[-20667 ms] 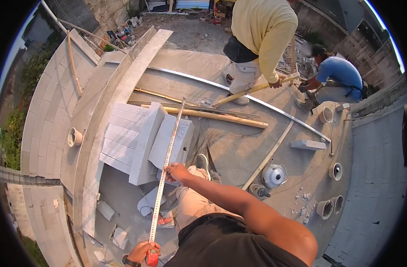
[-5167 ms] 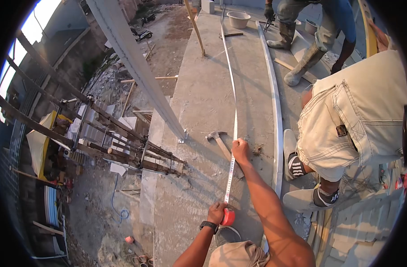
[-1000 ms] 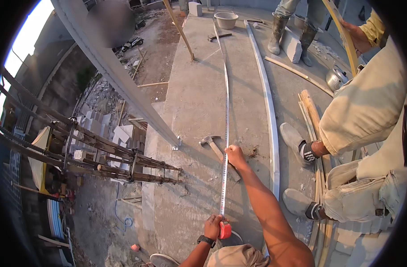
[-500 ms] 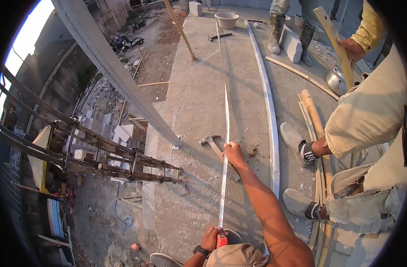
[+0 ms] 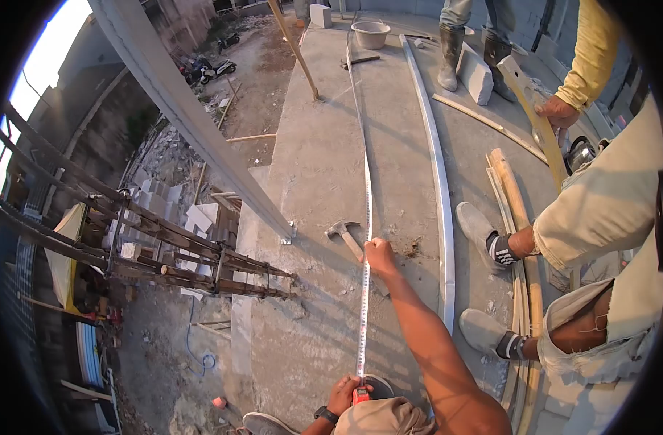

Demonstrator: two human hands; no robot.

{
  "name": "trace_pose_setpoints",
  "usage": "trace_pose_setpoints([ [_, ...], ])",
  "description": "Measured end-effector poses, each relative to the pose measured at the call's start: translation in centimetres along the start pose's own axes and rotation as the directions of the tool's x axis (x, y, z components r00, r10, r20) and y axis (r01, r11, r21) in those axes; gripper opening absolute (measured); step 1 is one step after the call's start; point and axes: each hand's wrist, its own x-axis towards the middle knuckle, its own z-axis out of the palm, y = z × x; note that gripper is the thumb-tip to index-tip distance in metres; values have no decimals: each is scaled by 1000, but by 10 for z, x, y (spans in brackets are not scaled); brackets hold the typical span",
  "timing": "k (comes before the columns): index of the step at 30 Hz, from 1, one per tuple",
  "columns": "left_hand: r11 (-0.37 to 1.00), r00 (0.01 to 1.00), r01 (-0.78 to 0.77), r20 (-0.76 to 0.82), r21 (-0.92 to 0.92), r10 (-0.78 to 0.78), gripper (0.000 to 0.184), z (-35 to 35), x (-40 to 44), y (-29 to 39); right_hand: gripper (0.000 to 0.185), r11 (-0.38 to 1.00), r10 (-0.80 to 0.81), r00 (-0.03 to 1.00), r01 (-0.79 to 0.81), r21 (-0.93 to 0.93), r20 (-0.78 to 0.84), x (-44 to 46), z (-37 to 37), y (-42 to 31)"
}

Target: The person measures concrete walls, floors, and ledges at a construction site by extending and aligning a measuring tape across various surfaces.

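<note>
My left hand (image 5: 342, 394), with a watch on the wrist, is closed around a red tape measure case (image 5: 360, 395) by my knee. From it the white tape blade (image 5: 363, 326) runs forward over the concrete floor, far beyond my right hand. My right hand (image 5: 379, 255) pinches the blade partway along, its fingers closed. A claw hammer (image 5: 348, 239) lies just left of that hand, its handle partly hidden beneath the hand and tape.
Right of the tape lies a long metal bar (image 5: 437, 174). Wooden strips (image 5: 520, 217) lie near a co-worker's shoes (image 5: 482, 225). A yellow-sleeved co-worker's hand (image 5: 558, 111) holds a level (image 5: 532, 116). Rebar (image 5: 201, 254) and a slanted post (image 5: 194, 123) stand along the slab's left edge.
The tape's far stretch has turned and now shows as a continuous curved band. The co-worker's level has moved down and left. My hands have barely moved.
</note>
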Motion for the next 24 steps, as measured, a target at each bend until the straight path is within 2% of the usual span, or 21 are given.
trace_pose_setpoints([
  [3, 1000, 1000, -14, 13, 22, 13, 17, -6, -5, -2, 32, 999, -17, 999, 16, -36, -30, -12, 0, -8],
  [4, 996, 999, -29, -19, 83, 31, 18, -8, -6, -3, 32, 999, -13, 999, 12, -37, -31, -13, 1, -2],
  [6, 989, 998, -47, -45, 140, 54, 20, -11, -8, -3, 28, 997, -75, 996, 74, 22, 48, -10, 3, 5],
  [8, 951, 993, -62, -77, 303, 89, 27, -23, -17, -14, 28, 996, -81, 994, 79, 28, 69, -25, -4, -18],
  [9, 953, 993, -62, -79, 295, 89, 27, -45, -17, -29, 28, 996, -82, 992, 79, 35, 92, -31, -6, -27],
  [10, 821, 978, -132, -61, 555, 198, 26, -80, -15, -51, 28, 996, -81, 992, 78, 32, 101, -28, -5, -23],
  [11, 609, 955, -177, -15, 773, 297, 26, -103, -19, -69, 30, 998, -61, 996, 59, 28, 70, -23, -2, -19],
  [12, 603, 953, -172, -22, 779, 301, 26, -114, -27, -80, 32, 999, -42, 998, 41, 31, 36, -18, 3, -18],
  [14, 605, 947, -30, -170, 796, 272, 26, -129, -45, -100, 34, 998, -55, 998, 55, 33, 7, -13, 12, -25],
  [16, 603, 920, 113, -313, 790, 237, 40, -140, -63, -118, 38, 995, -98, 991, 98, 0, -94, -9, 23, -27],
  [17, 601, 899, 179, -378, 779, 222, 48, -146, -69, -123, 38, 995, -95, 991, 96, 7, -94, -6, 27, -27],
  [18, 600, 898, 179, -379, 779, 224, 48, -154, -70, -124, 38, 995, -96, 990, 97, 3, -107, -5, 29, -30],
  [20, 216, 976, 11, -58, 976, 212, 48, -177, -55, -128, 37, 995, -104, 988, 103, -13, -119, -2, 33, -32],
  [22, 260, 974, -8, -51, 966, 219, 48, -177, -46, -137, 34, 991, -135, 989, 135, -10, -60, -3, 37, -29],
  [24, 323, 973, -19, -56, 946, 222, 47, -174, -41, -137, 33, 991, -130, 988, 133, 34, -80, -4, 38, -25],
])
